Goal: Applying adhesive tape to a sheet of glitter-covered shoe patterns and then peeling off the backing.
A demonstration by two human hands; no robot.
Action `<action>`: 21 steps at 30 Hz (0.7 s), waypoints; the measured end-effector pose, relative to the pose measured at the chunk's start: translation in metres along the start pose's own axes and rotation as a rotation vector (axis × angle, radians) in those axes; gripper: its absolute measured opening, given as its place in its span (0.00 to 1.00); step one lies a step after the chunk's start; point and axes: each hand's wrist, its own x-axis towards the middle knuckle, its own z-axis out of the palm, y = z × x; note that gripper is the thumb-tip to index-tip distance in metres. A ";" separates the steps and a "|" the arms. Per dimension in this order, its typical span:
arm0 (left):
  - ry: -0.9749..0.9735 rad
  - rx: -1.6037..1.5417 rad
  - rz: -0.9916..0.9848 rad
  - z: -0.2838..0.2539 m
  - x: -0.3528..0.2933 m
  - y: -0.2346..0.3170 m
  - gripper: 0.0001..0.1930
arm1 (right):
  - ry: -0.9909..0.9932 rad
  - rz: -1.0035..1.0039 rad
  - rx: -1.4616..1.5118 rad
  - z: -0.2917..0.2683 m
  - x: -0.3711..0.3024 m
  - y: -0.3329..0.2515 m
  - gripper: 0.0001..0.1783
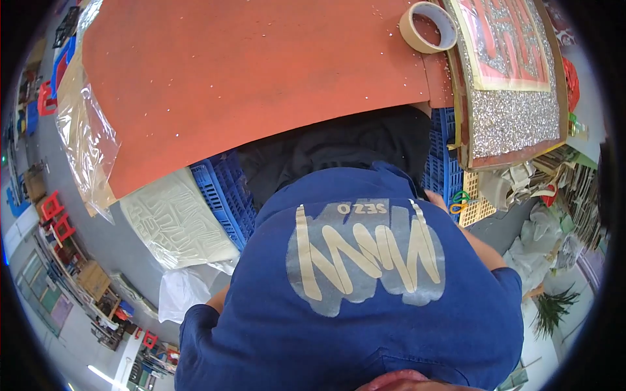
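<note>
- Nearest the camera, a blue shirt [365,293] fills the view and hides both hands; finger state cannot be determined.
- Beyond it, blue crates [225,195] sit partly covered.
- Farther, an orange sheet [248,78] carries a tape roll [427,26].
- A glitter board [515,98] is cut off at right.

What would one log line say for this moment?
hands: hidden under blue shirt | table: orange sheet, tape roll, glitter board | below: blue crate

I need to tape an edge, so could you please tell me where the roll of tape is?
In the head view, the roll of tape lies at the top right on the orange sheet, beside the glittery silver board.
</note>
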 end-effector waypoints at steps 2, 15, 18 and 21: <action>-0.019 -0.031 -0.058 -0.004 0.008 -0.022 0.11 | -0.052 -0.173 -0.199 0.000 0.023 -0.007 0.03; 0.147 0.511 0.568 0.013 0.015 0.224 0.10 | -0.090 -0.343 -0.862 0.021 0.020 -0.044 0.10; 0.244 0.704 0.390 0.028 0.002 0.266 0.14 | -0.051 -0.462 -0.227 0.025 0.021 -0.093 0.10; 0.061 0.479 0.786 0.038 -0.002 0.296 0.11 | -0.139 -0.800 -0.773 0.053 0.012 -0.115 0.09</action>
